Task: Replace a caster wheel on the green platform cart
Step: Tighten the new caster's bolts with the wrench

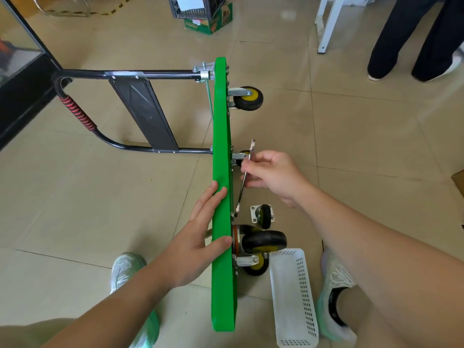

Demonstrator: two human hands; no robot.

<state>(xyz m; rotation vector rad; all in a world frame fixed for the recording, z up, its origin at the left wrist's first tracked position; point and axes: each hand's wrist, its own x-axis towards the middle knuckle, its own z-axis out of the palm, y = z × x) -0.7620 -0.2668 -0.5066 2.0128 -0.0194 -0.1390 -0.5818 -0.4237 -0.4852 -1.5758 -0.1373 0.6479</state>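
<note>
The left hand (200,237) lies flat against the green platform cart (221,146), fingers straight along its near face and the thumb laid over the upper edge. The right hand (271,177) is curled round a slim metal wrench (244,179). The tool's lower end sits at the cart's underside just above the lower casters, and its upper end points toward the top of the frame.

The cart stands on edge down the middle of the frame, wheels facing right. Its black handle (130,74), with a red coiled grip (77,113), reaches out to the left. One caster (248,97) shows near the top of the deck and another (242,155) is half hidden behind the right hand. Two more, a broad black wheel (263,242) and a yellow-hubbed one (256,266), crowd together lower down.

A loose caster (263,216) with its mounting plate lies on the tiled floor (75,197) just right of the deck, below the right hand.

At lower right a white perforated basket (293,297) rests on the floor beside the cart. Its own white bottom is all I can make out inside it. Pale shoes show at its right (336,285) and left of the cart (128,270).

At top centre a dark wire crate (190,11) holds a white sheet of paper (189,2) and sits on a green cardboard box (211,23). Another person's dark trouser legs (414,38) stand at upper right.
</note>
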